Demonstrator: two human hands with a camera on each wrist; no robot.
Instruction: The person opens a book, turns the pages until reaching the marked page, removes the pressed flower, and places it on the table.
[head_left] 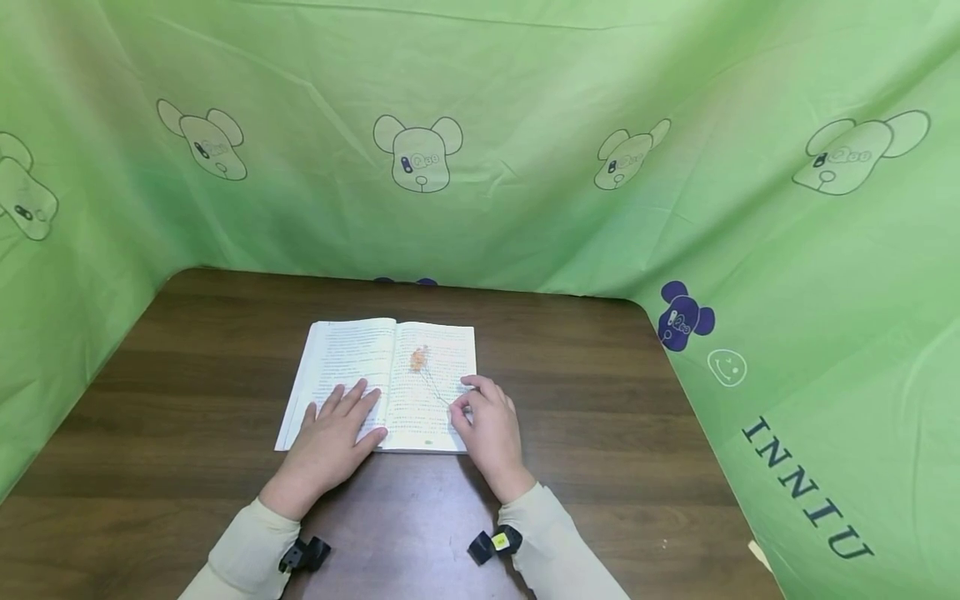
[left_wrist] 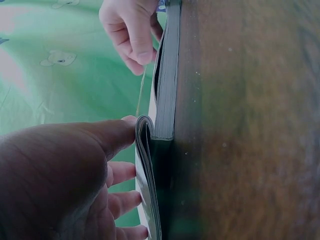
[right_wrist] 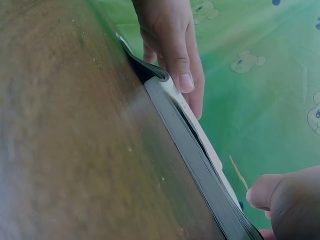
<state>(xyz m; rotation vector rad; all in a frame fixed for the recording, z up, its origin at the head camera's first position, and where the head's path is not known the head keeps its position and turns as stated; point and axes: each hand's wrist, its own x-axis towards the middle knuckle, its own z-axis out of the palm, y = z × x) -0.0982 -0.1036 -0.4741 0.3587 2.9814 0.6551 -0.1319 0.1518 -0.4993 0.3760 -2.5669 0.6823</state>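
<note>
An open book [head_left: 348, 346] with printed pages lies on the table. Spread flat, my left hand [head_left: 330, 446] presses on the lower part of its left page, fingers straight. Over the right page my right hand [head_left: 491, 433] pinches the end of a thin stem between thumb and forefinger. That stem belongs to a small dried flower [head_left: 417, 359] with an orange head, which points up and left over the page. In the right wrist view the stem [right_wrist: 238, 170] stands out from the thumb tip, above the page. Whether the flower head touches the paper I cannot tell.
The dark wooden table [head_left: 600, 392] extends around the book on all sides. A green cloth [head_left: 525, 225] with bear-head drawings hangs behind it and along both sides. Each wrist wears a small black camera over a light sleeve [head_left: 251, 542].
</note>
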